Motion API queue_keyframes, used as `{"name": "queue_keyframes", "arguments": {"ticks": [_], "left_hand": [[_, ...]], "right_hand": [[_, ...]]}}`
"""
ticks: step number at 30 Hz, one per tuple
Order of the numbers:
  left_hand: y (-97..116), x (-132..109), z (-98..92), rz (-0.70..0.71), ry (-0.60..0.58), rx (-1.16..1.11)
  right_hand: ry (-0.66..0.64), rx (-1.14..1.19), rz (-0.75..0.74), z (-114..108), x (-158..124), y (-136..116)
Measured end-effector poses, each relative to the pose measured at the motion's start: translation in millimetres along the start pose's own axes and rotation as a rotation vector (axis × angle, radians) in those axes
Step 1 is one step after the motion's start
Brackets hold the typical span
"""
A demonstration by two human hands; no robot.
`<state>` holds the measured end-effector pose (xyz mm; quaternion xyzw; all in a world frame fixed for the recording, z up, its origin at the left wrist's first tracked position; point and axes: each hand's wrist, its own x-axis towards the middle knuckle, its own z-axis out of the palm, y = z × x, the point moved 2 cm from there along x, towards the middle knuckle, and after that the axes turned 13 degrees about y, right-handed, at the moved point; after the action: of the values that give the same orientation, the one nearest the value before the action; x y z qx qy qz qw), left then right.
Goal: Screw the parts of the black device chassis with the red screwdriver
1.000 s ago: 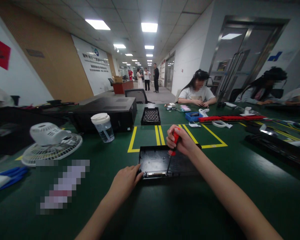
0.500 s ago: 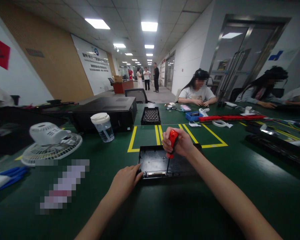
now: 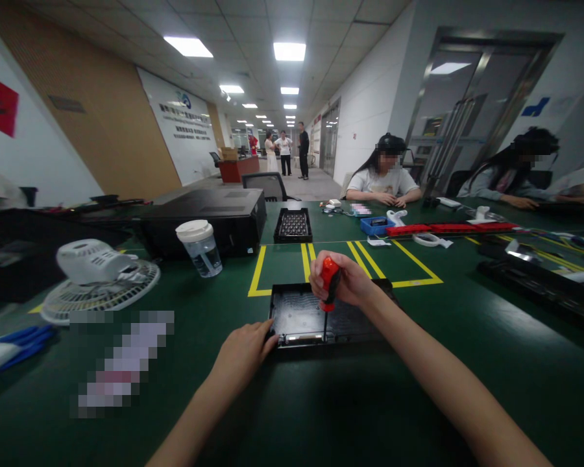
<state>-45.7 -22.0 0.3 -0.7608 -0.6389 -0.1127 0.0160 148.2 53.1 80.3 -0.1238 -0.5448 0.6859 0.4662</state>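
My right hand [image 3: 343, 277] is wrapped round the red and black handle of a screwdriver [image 3: 329, 282]. The screwdriver stands nearly upright, its dark shaft pointing down near the front edge of a shallow black plastic casing [image 3: 296, 308]. Inside that casing a thin metallic strip lies along the near side, just left of the shaft. Whether a screw sits under the tip is too small to tell. My left hand [image 3: 246, 347] grips the casing's near left corner, thumb in front and fingers along the left side. My right hand and forearm hide part of the casing's right half.
Left of me are a lidded cup [image 3: 199, 248], a white fan part [image 3: 102, 279] and blue cable [image 3: 24, 347]. Beyond are a black case [image 3: 204, 217], a black tray [image 3: 292, 225] and a blue box [image 3: 377, 225]. A co-worker [image 3: 384, 178] sits at the far side.
My right hand has shifted slightly left, and the screwdriver's handle has come more upright over its tip. My left hand stays at the casing's corner.
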Motion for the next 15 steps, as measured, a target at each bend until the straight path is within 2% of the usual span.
{"name": "queue_keyframes", "arguments": {"ticks": [5,15], "left_hand": [[0.3,-0.3,-0.3,0.005,0.002,0.001],[2.2,-0.4,-3.6,-0.014,-0.027,-0.018]], "right_hand": [[-0.022,0.017,-0.014,-0.5,-0.6,-0.5],[0.023,0.007,-0.014,-1.8,-2.2,-2.1]]}}
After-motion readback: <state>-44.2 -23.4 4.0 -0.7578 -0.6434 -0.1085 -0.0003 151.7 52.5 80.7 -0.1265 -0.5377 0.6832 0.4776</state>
